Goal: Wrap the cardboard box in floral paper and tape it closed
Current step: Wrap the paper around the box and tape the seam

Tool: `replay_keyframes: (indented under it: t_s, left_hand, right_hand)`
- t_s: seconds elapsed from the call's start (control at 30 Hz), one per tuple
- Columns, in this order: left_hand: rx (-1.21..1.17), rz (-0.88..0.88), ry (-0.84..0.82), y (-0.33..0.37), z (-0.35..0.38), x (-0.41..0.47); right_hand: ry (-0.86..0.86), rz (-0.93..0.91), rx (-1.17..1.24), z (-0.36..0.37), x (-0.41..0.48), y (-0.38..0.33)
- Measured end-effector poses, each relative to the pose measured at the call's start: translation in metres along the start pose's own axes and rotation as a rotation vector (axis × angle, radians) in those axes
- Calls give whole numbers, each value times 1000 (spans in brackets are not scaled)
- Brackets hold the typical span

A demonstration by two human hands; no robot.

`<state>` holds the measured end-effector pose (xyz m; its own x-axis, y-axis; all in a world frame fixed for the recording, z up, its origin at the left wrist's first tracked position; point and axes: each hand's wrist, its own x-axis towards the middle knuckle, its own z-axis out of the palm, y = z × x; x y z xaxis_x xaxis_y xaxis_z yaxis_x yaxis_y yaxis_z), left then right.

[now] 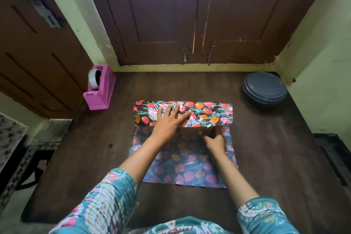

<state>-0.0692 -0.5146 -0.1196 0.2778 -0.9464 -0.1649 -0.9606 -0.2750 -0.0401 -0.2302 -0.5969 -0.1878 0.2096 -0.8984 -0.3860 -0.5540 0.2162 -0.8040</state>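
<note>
Nearest the person, at 6 o'clock, the free half of the floral paper [182, 167] lies flat on the dark wooden table [275, 157], pale underside up. Just beyond it the right hand [215, 141] sits against the near face of the cardboard box [195, 130], of which only a brown strip shows. Whether those bent fingers grip the box or merely brace it cannot be told.

The left hand [168, 121] lies flat with fingers spread on top, pressing down the far flap, which is already folded over the box printed side up. The box rests at the table's centre, its long axis running 9 to 3 o'clock, and the paper overhangs both ends.

The first flap looks to be in hand. The next move probably calls for drawing the near flap up to overlap it while the top is kept taut, then reaching for tape.

The pink tape dispenser [99, 89] stands at 10 o'clock, well apart. A round grey lidded container [265, 88] sits at 2 o'clock, and brown cupboard doors [190, 15] lie beyond.
</note>
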Motion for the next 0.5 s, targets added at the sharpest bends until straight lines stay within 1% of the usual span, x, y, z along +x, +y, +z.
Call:
replay_keyframes:
  t_s: [0.1,0.2,0.5]
  left_hand:
    - [-18,-17,-3,4,-1,0]
    - [-31,-19,4,7,-3,-1]
    - [-19,42,29,-1,-1,-5]
  right_hand:
    - [36,-69,-94,-4,2,4]
    - [32,-149,-111,-9,5,11]
    - [110,-164,-215,-12,1,7]
